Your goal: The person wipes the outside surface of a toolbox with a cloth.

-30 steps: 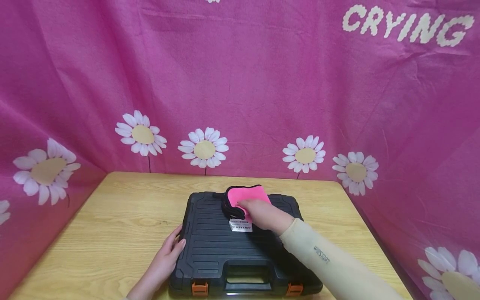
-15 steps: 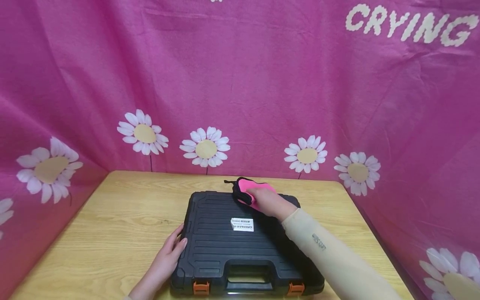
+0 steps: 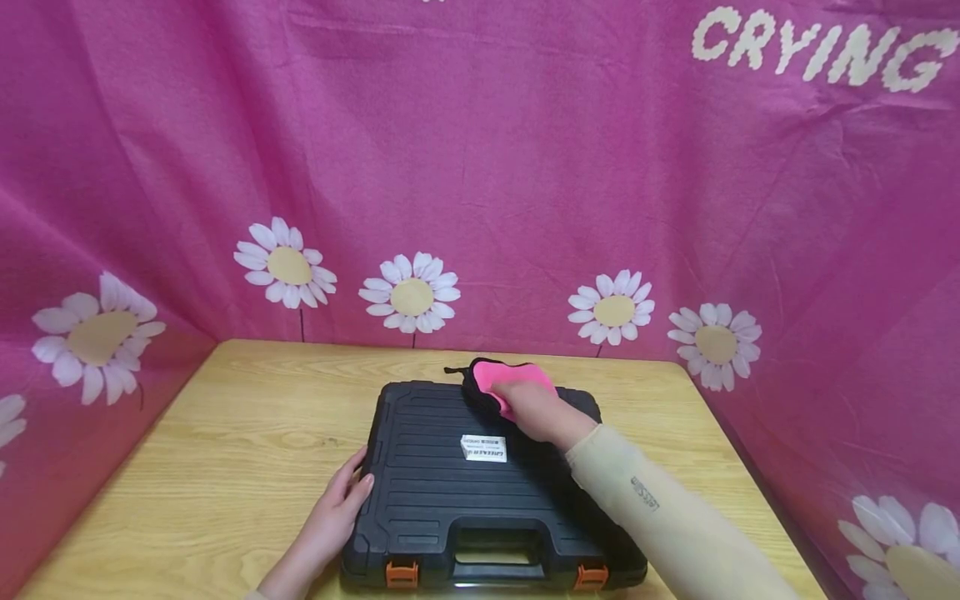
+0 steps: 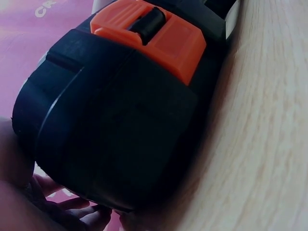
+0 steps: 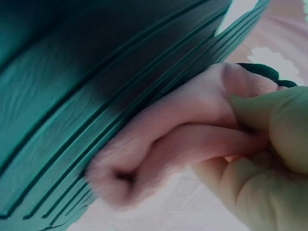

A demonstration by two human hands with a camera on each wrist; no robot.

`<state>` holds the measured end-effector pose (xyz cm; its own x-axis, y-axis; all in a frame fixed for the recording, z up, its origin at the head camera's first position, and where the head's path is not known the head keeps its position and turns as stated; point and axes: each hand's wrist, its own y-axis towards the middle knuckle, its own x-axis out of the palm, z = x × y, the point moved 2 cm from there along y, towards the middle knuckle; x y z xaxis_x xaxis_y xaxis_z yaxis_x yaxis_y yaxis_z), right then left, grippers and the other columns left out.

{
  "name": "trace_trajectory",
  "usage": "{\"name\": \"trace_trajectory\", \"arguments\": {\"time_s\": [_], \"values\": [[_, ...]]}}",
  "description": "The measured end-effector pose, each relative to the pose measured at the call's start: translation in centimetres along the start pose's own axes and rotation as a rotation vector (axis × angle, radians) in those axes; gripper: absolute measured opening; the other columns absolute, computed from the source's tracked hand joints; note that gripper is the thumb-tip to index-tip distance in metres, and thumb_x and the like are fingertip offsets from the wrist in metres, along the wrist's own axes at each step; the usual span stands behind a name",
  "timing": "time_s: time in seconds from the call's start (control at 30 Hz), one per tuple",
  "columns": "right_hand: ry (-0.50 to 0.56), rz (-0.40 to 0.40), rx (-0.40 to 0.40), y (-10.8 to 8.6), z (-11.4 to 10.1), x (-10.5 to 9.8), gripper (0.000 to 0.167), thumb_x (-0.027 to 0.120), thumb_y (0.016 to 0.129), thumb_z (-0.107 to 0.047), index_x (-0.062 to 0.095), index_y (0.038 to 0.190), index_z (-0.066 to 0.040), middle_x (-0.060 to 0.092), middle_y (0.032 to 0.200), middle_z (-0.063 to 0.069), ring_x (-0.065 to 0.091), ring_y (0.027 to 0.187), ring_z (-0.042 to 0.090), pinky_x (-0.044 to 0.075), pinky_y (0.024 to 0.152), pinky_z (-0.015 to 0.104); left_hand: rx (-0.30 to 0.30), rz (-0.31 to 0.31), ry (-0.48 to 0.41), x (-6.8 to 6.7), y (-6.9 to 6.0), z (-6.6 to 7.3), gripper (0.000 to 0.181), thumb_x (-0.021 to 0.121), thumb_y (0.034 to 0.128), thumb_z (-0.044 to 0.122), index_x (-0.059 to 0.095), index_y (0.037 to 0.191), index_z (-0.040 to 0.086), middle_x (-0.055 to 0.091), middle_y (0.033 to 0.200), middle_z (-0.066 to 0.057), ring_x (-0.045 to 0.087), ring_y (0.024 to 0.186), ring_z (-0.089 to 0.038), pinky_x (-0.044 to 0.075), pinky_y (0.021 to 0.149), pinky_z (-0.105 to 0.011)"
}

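Note:
A black plastic tool case (image 3: 427,492) with two orange latches (image 3: 402,575) lies flat on the table in the head view, its handle side nearest me. My left hand (image 3: 335,508) rests against its left side, thumb near the top edge; in the left wrist view, the fingers (image 4: 91,214) touch the case wall. On the far part of the lid, my right hand (image 3: 528,408) holds a folded pink cloth (image 3: 517,373) with black trim and a small loop. In the right wrist view, thumb and fingers pinch the cloth (image 5: 168,130) against the ribbed lid.
The case stands on a pale wooden table (image 3: 225,458). A white printed label (image 3: 483,448) is stuck on the lid. Behind and at both sides hangs a pink curtain (image 3: 480,167) with white daisies.
My right hand has moved the cloth away from me, from beside the label to the lid's far edge, then slightly back. The left hand and the case have stayed in place.

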<state>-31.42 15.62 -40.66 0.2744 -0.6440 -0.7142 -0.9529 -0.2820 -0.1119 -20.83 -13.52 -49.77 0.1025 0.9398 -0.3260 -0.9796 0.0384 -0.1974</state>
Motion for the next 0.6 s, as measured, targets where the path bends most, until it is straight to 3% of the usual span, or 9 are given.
{"name": "trace_trajectory", "arguments": {"time_s": [0.13,0.2,0.37,0.6], "values": [[-0.415,-0.038,-0.191,-1.9,-0.8,0.2,0.023,0.057,0.104,-0.009,0.071,0.12,-0.002,0.073,0.104,0.011,0.067,0.098,0.023,0.053,0.104,0.041,0.0,-0.006,0.003,0.0,0.1,-0.1,0.063,0.043,0.1108,0.037,0.023,0.164,0.011,0.021,0.167,-0.026,0.03,0.151,-0.049,0.032,0.118,-0.064],[-0.49,-0.058,-0.233,-3.1,-1.0,0.4,0.036,0.061,0.101,-0.004,0.063,0.137,-0.004,0.071,0.125,0.015,0.067,0.115,0.029,0.047,0.112,0.049,0.004,-0.01,0.003,0.0,0.2,-0.1,0.064,0.044,0.1107,0.037,0.023,0.164,0.011,0.019,0.168,-0.026,0.028,0.151,-0.049,0.031,0.118,-0.064],[-0.496,-0.091,-0.262,-6.1,-1.5,1.0,0.039,0.057,0.103,-0.004,0.06,0.141,-0.002,0.066,0.138,0.018,0.063,0.13,0.033,0.046,0.113,0.05,0.013,-0.008,0.001,0.0,0.0,-0.2,0.063,0.044,0.1108,0.037,0.023,0.164,0.01,0.02,0.167,-0.026,0.028,0.152,-0.049,0.029,0.119,-0.064],[-0.518,-0.143,-0.275,-10.3,-1.9,1.8,0.046,0.061,0.099,0.003,0.059,0.144,-0.005,0.063,0.144,0.014,0.061,0.134,0.03,0.048,0.111,0.047,0.015,-0.013,0.003,0.0,0.0,0.0,0.063,0.043,0.1109,0.036,0.023,0.164,0.009,0.02,0.167,-0.027,0.029,0.151,-0.05,0.029,0.119,-0.065]]}}
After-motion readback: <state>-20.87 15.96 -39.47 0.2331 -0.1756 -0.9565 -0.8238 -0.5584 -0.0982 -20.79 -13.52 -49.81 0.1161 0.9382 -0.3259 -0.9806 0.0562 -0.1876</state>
